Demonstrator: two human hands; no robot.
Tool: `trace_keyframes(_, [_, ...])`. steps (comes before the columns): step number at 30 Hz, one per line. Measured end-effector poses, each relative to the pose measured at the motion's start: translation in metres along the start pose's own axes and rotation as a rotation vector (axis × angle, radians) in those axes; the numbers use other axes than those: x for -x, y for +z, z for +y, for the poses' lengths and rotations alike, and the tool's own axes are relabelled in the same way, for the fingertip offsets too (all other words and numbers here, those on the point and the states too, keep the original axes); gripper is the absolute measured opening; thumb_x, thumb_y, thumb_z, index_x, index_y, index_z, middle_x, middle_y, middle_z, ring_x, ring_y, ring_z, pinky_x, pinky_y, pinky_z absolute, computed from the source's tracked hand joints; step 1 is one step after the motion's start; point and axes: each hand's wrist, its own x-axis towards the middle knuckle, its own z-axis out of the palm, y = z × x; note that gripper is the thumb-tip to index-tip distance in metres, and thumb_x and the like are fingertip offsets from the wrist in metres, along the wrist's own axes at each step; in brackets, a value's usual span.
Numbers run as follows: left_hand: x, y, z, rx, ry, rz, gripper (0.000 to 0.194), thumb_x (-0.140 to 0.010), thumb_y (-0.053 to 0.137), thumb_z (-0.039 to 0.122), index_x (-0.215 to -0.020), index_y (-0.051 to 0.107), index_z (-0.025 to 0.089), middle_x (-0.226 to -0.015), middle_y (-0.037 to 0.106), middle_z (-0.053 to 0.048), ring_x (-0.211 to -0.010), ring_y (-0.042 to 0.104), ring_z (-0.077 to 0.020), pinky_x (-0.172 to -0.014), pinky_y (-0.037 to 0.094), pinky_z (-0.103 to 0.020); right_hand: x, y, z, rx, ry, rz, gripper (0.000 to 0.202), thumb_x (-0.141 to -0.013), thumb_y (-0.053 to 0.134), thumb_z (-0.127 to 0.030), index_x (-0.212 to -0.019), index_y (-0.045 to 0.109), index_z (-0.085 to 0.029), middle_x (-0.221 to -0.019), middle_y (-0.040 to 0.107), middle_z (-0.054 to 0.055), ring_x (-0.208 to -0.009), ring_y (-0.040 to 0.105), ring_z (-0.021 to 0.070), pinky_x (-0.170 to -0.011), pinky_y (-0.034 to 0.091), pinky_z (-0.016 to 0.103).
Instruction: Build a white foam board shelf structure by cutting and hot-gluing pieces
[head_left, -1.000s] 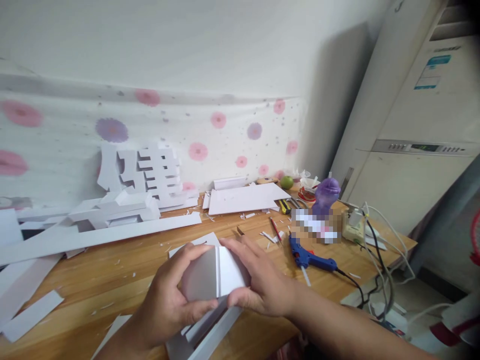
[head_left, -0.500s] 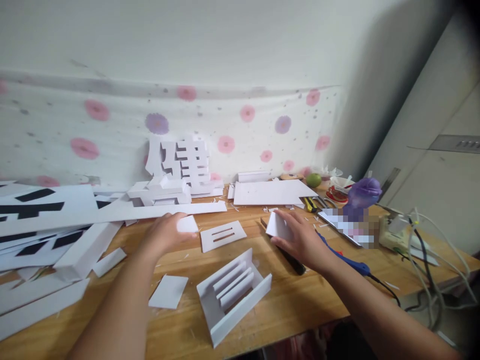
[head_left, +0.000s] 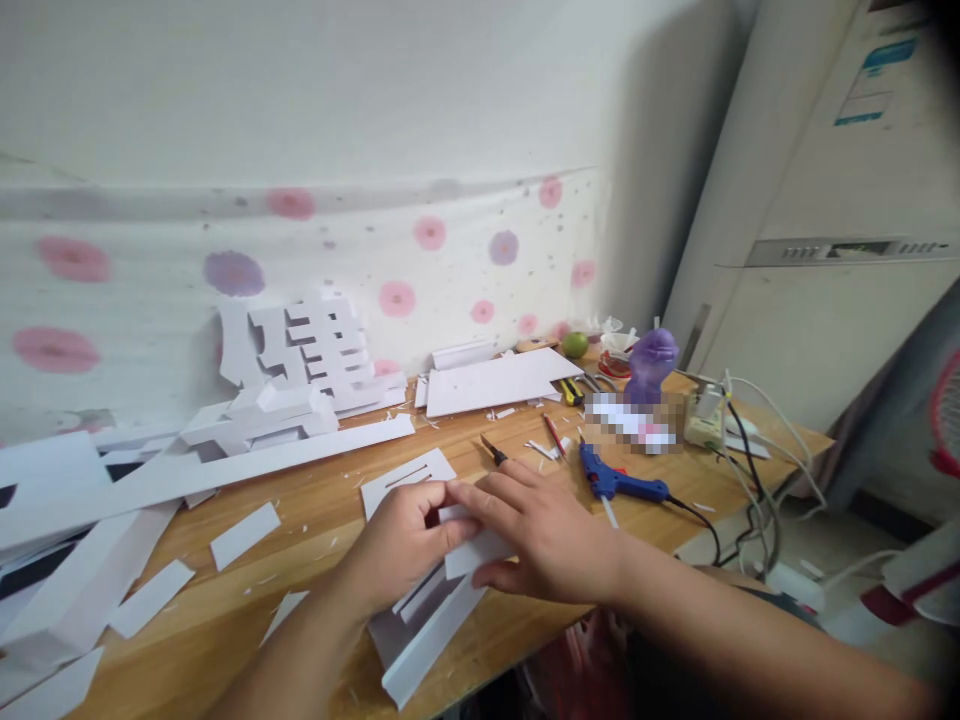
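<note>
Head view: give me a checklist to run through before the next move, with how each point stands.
1. Small white piece in the right hand: ok.
2. Left hand firmly gripping: cannot tell, its curled fingers are mostly hidden.
3. Walled white piece below the hands: ok.
4. Knife well away from the fingers: not ok, it lies right by the right hand.
5. Blue glue gun lying clear of both hands: ok.
6. Glue gun hot: cannot tell.
</note>
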Motion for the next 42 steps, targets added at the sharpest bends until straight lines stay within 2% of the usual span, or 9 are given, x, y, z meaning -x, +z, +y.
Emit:
trace_keyframes(2, [-0.004,-0.003,-0.002,-0.045,-0.034,0.086,0.026,-0.082,0.064,0.042,-0.079,0.065,0.017,-0.076,0.063,-0.001,-0.071,0.056,-0.0159,-0.065,0.043,-0.026,0.005,-0.007,0.01,-0.004,0.07,-0.035,0.087,-0.079,0.068,-0.057,-0.147,0.035,-0.016,-0.129,0.057,0.013,-0.111,0.048,0.0272,-0.1,0.039,0.042])
trace_keyframes(5, [-0.005,-0.021,-0.011,-0.01,-0.044,0.233,0.03,-0.08,0.065,0.046,-0.078,0.063,0.017,-0.069,0.057,0.002,-0.063,0.05,-0.0124,-0.059,0.041,-0.024,0.029,-0.024,0.047,0.087,0.442,-0.074,0.074,-0.085,0.063,-0.053,-0.147,0.036,-0.023,-0.145,0.046,0.01,-0.13,0.04,0.0266,-0.109,0.032,0.042])
trace_keyframes(9, [-0.002,-0.047,-0.029,0.195,-0.077,0.375,0.042,-0.072,0.073,0.053,-0.089,0.061,0.016,-0.072,0.061,0.001,-0.062,0.051,-0.013,-0.056,0.043,-0.024,0.086,-0.04,0.096,0.17,0.815,-0.191,0.039,-0.088,0.062,-0.035,-0.117,0.063,-0.008,-0.101,0.068,0.017,-0.094,0.063,0.0295,-0.083,0.05,0.048])
trace_keyframes(15, [-0.001,-0.047,-0.047,0.425,-0.035,0.491,0.043,-0.065,0.082,0.044,-0.086,0.058,0.015,-0.072,0.064,0.0,-0.063,0.055,-0.0123,-0.053,0.044,-0.021,0.13,-0.019,0.105,0.16,0.918,-0.313,0.028,-0.092,0.061,-0.036,-0.113,0.062,-0.018,-0.109,0.065,0.006,-0.097,0.062,0.0199,-0.088,0.05,0.041])
trace_keyframes(22, [0.005,-0.034,-0.046,0.565,0.002,0.519,0.041,-0.066,0.082,0.041,-0.081,0.053,0.017,-0.069,0.065,0.002,-0.056,0.058,-0.0098,-0.05,0.041,-0.019,0.129,-0.017,0.117,0.057,1.049,-0.124,0.026,-0.071,0.064,-0.014,-0.095,0.071,-0.017,-0.073,0.066,0.008,-0.07,0.063,0.0252,-0.064,0.044,0.036])
trace_keyframes(26, [0.008,-0.032,-0.046,0.628,-0.041,0.457,0.041,-0.069,0.08,0.043,-0.09,0.058,0.016,-0.082,0.069,-0.005,-0.066,0.064,-0.0148,-0.056,0.048,-0.024,0.11,-0.02,0.095,-0.18,1.007,0.127,0.041,-0.088,0.048,-0.042,-0.12,0.06,-0.019,-0.072,0.06,0.005,-0.063,0.059,0.0211,-0.059,0.047,0.034])
trace_keyframes(28, [0.009,-0.03,-0.047,0.708,-0.04,0.409,0.039,-0.07,0.08,0.041,-0.092,0.059,0.017,-0.085,0.069,-0.005,-0.07,0.064,-0.0161,-0.059,0.05,-0.026,0.093,-0.013,0.069,-0.657,0.901,0.353,0.045,-0.087,0.054,-0.05,-0.118,0.06,-0.019,-0.067,0.057,0.003,-0.06,0.057,0.0196,-0.059,0.048,0.034])
trace_keyframes(34, [0.008,-0.022,-0.052,0.822,0.037,0.453,0.03,-0.066,0.085,0.034,-0.079,0.064,0.016,-0.077,0.063,0.001,-0.073,0.054,-0.0098,-0.067,0.043,-0.02,0.042,0.014,0.003,-1.172,0.686,0.245,0.047,-0.083,0.059,-0.06,-0.109,0.067,-0.021,-0.075,0.066,0.008,-0.071,0.063,0.0241,-0.066,0.051,0.038])
trace_keyframes(42, [0.008,-0.023,-0.058,0.827,-0.031,0.404,0.029,-0.065,0.085,0.034,-0.076,0.067,0.015,-0.071,0.059,0.001,-0.06,0.048,-0.0077,-0.056,0.038,-0.02,0.018,0.029,-0.01,-1.216,0.833,0.288,0.042,-0.075,0.07,-0.059,-0.094,0.07,-0.021,-0.076,0.064,0.005,-0.063,0.056,0.0171,-0.063,0.052,0.034])
